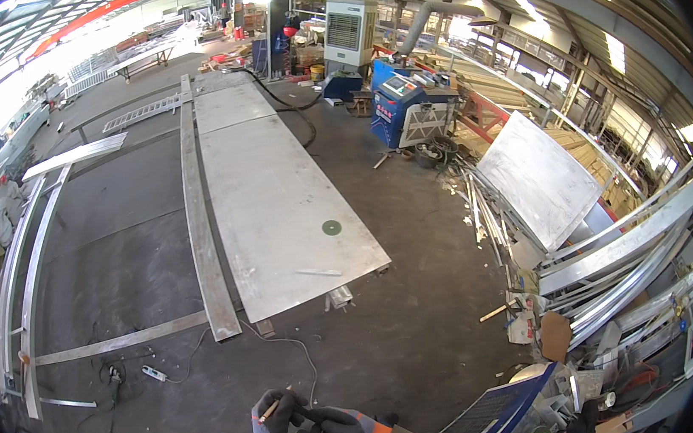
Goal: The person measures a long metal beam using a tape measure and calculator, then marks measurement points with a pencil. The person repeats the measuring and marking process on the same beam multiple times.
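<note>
Both hands wear dark work gloves with orange cuffs and meet at the bottom middle of the view. My left hand (274, 415) is closed around a thin, tan stick-like piece (269, 412), too small to name surely. Beside it, my right hand (346, 423) reaches across, its fingertips close to the left fingers; whether it holds anything cannot be told. Ahead lies a long metal sheet (275, 205) on supports. On it are a green round disc (332, 228) and a narrow metal strip (318, 272).
A power strip (155, 373) and an angle grinder (115, 376) with cords lie on the floor at left. Long metal profiles (632, 248) and scrap are piled at right. A blue machine (395, 108) stands farther back. A steel beam (199, 220) runs left of the sheet.
</note>
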Demonstrator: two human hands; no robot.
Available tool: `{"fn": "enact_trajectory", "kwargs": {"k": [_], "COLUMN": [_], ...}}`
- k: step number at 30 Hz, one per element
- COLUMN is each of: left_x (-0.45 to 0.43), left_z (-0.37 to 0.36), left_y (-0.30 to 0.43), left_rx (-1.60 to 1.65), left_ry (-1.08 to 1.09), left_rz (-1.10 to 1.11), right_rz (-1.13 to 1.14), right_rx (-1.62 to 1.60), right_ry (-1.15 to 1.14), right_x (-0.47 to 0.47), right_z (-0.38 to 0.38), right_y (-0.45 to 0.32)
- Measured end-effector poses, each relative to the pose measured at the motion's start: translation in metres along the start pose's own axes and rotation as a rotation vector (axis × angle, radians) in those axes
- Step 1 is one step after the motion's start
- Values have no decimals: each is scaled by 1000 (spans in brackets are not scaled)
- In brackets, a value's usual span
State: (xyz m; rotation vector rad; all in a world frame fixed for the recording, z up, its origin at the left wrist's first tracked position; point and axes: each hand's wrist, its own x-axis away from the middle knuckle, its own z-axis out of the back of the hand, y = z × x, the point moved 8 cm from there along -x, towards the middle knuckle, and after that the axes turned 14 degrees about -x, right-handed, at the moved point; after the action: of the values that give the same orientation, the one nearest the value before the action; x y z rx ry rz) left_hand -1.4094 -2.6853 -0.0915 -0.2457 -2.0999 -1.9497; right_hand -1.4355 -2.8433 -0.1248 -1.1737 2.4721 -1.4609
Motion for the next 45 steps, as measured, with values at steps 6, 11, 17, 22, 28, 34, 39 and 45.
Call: {"fn": "enact_trajectory", "kwargs": {"k": [6,11,17,22,28,34,39,45], "left_x": [8,-12,-59,-112,-160,-209,-253,-280], "left_z": [62,98,156,194,219,266,329,306], "left_y": [12,13,11,32,22,-20,-45,-92], "left_rx": [41,118,75,17,96,142,248,279], "left_ry": [48,134,163,253,329,437,531,169], "left_rz": [-39,-47,20,94,229,260,299,510], "right_rz": [-141,-12,-76,-30,-68,-129,-346,-274], "right_rx": [280,342,182,419,436,277,-445,-144], "right_ry": [14,2,-169,-106,-12,165,547,591], "right_x": [-59,-113,-192,-262,-317,-324,-318,-337], "right_z": [-40,-44,-63,-59,-55,-26,67,56], "right_y": [13,17,28,8,-28,-10,95,106]}}
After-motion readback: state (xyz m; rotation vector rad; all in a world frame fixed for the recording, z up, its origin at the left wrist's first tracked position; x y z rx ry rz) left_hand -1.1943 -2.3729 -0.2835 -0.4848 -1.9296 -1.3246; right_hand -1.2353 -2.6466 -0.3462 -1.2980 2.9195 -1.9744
